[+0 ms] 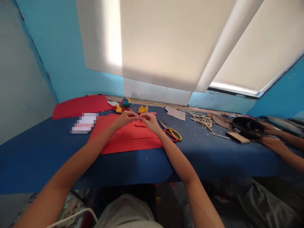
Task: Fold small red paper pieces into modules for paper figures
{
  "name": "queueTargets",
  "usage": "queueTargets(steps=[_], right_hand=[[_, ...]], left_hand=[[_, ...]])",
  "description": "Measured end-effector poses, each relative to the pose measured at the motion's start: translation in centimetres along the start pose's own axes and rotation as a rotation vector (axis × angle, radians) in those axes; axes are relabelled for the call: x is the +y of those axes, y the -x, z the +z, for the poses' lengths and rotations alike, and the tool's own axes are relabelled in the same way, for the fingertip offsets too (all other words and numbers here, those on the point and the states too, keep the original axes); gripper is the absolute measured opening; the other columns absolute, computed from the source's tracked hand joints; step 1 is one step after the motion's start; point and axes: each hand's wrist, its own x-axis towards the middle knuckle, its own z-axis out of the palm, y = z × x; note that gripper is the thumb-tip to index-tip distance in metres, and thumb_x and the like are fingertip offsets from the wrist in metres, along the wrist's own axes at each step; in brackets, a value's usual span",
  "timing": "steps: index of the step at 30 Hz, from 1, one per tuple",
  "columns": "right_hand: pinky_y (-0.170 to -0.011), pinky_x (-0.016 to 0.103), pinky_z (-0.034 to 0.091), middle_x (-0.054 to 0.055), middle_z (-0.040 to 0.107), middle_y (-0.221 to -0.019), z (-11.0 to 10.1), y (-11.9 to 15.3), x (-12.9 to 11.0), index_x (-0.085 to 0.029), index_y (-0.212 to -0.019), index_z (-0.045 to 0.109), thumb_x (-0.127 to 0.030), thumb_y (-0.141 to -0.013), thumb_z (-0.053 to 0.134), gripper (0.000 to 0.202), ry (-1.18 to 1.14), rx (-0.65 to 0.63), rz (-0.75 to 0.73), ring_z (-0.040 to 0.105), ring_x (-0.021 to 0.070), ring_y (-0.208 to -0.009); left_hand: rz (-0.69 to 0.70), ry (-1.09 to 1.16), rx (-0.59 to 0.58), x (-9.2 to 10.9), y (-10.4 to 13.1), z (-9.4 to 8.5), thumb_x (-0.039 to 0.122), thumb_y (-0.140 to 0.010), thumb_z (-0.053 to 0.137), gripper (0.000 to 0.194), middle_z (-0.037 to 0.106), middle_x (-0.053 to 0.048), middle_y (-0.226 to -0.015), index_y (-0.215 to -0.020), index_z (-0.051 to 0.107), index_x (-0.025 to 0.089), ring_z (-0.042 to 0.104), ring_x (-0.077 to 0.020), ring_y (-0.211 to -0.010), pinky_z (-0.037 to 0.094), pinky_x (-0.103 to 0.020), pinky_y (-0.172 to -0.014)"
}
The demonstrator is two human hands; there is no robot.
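Over the red paper sheets on the blue table, my left hand and my right hand meet fingertip to fingertip. Both are closed in a pinch on something small that looks like red paper; the fingers cover most of it. A narrow red strip lies just below them on the sheets. Scissors with red and yellow handles rest to the right of my right hand. Behind my hands are yellow folded pieces and a multicoloured folded object.
More red paper lies at the back left, near a blurred card. Thin sticks, a grey paper piece and a wooden block are to the right. Another person's hands touch a black object at far right.
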Motion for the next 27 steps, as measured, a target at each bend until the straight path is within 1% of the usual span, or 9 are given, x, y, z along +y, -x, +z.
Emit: queueTargets(steps=[4, 6, 9, 13, 19, 23, 27], right_hand=[[-0.067, 0.027, 0.047, 0.003, 0.067, -0.081, 0.2, 0.1, -0.1, -0.019, -0.085, 0.063, -0.041, -0.076, 0.063, 0.024, -0.037, 0.029, 0.039, 0.061, 0.0148, -0.073], [-0.065, 0.028, 0.048, 0.003, 0.066, -0.077, 0.2, 0.0, 0.0, -0.019, -0.082, 0.062, -0.040, -0.074, 0.066, 0.023, -0.071, 0.025, 0.064, 0.060, 0.0149, -0.069], [-0.065, 0.029, 0.048, 0.001, 0.064, -0.070, 0.2, -0.1, 0.1, -0.019, -0.078, 0.060, -0.036, -0.075, 0.063, 0.018, -0.127, 0.029, 0.089, 0.059, 0.0150, -0.065], [-0.063, 0.029, 0.047, 0.001, 0.062, -0.068, 0.1, -0.3, 0.4, -0.019, -0.077, 0.061, -0.034, -0.075, 0.062, 0.015, -0.146, 0.053, 0.096, 0.058, 0.0145, -0.063], [-0.060, 0.026, 0.045, 0.000, 0.061, -0.065, 0.0, -0.4, 0.4, -0.018, -0.077, 0.060, -0.035, -0.075, 0.062, 0.017, -0.135, 0.050, 0.115, 0.056, 0.0131, -0.060], [-0.061, 0.025, 0.045, -0.001, 0.062, -0.067, 0.1, -0.3, 0.3, -0.018, -0.079, 0.060, -0.033, -0.074, 0.062, 0.016, -0.184, 0.025, 0.109, 0.057, 0.0125, -0.061], [-0.062, 0.025, 0.045, -0.001, 0.063, -0.070, 0.2, -0.2, 0.4, -0.018, -0.078, 0.061, -0.030, -0.076, 0.060, 0.012, -0.164, 0.033, 0.067, 0.057, 0.0114, -0.062]], left_hand=[[0.045, 0.014, 0.103, -1.3, -0.4, 0.0, 0.039, -0.072, 0.066, 0.024, 0.064, -0.003, -0.067, -0.071, 0.070, 0.015, 0.054, -0.0123, -0.061, 0.042, -0.023, -0.055], [0.066, 0.013, 0.132, -1.6, -0.5, 0.0, 0.040, -0.073, 0.066, 0.025, 0.066, -0.004, -0.069, -0.072, 0.070, 0.014, 0.056, -0.0130, -0.063, 0.043, -0.023, -0.056], [0.057, -0.002, 0.096, -1.6, -0.5, 0.0, 0.042, -0.074, 0.065, 0.028, 0.066, -0.004, -0.070, -0.075, 0.070, 0.014, 0.056, -0.0131, -0.062, 0.045, -0.023, -0.055], [0.051, -0.007, 0.033, -1.4, -0.4, 0.1, 0.042, -0.076, 0.063, 0.030, 0.067, -0.005, -0.073, -0.080, 0.071, 0.014, 0.057, -0.0129, -0.063, 0.046, -0.022, -0.056], [0.030, -0.022, 0.013, -0.8, -0.2, 0.0, 0.040, -0.077, 0.061, 0.030, 0.068, -0.005, -0.075, -0.086, 0.071, 0.013, 0.058, -0.0130, -0.065, 0.047, -0.022, -0.058], [0.035, -0.070, 0.015, -0.4, 0.0, 0.0, 0.039, -0.077, 0.059, 0.029, 0.066, -0.004, -0.069, -0.078, 0.070, 0.012, 0.054, -0.0125, -0.060, 0.044, -0.021, -0.055], [0.051, -0.115, 0.005, -0.9, -0.1, -0.1, 0.037, -0.078, 0.057, 0.028, 0.063, -0.003, -0.064, -0.074, 0.070, 0.012, 0.052, -0.0119, -0.058, 0.040, -0.021, -0.052]])
